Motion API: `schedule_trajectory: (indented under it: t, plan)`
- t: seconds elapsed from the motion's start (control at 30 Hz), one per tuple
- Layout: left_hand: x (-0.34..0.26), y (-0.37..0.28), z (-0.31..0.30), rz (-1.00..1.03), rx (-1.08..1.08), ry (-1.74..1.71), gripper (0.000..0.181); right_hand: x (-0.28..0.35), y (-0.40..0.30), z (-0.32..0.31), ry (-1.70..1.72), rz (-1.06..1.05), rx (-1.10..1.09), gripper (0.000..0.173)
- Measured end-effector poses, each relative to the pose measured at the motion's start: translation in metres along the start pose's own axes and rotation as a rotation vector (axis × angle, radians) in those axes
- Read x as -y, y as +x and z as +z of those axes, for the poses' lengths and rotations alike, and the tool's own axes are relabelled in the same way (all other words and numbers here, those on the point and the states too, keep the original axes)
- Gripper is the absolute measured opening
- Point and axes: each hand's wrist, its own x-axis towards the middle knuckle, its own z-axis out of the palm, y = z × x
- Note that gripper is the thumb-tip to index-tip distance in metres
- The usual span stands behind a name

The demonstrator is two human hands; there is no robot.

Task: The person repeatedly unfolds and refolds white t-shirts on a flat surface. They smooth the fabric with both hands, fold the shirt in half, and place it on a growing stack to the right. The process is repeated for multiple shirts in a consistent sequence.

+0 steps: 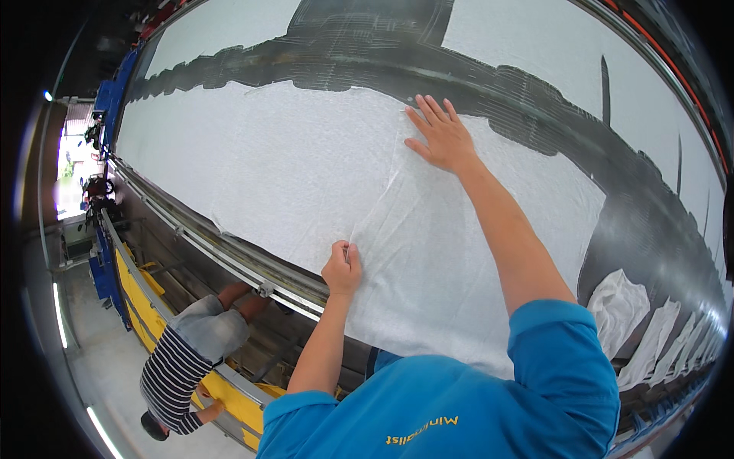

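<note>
A large sheet of thin white fabric (287, 160) lies over the long dark table (367, 66) in front of me. My right hand (441, 135) rests flat near the fabric's far edge, fingers spread and pointing away from me. Closer to my body, my left hand (342, 269) pinches a bit of the cloth between thumb and bent fingers. Creases run through the fabric from the left hand up towards the right one. The cloth's near part hangs over the table edge against my blue shirt.
Metal rails (287, 301) run along the table's near side. Bunched white fabric pieces (619, 304) lie at the right. More white fabric (533, 40) covers the far side. At lower left, a person in a striped top (178, 373) bends over a yellow-covered table (229, 396).
</note>
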Motion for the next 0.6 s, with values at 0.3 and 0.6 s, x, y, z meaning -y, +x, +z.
schedule_trajectory:
  t: [0.3,0.6]
  plan:
    - [0.004,0.009,0.000,0.064,0.057,-0.019,0.031,0.139,-0.186,0.009,0.198,-0.221,0.258,0.080]
    - [-0.045,-0.018,-0.049,0.505,0.021,-0.102,0.036,0.213,-0.385,-0.036,0.842,0.012,0.441,0.044]
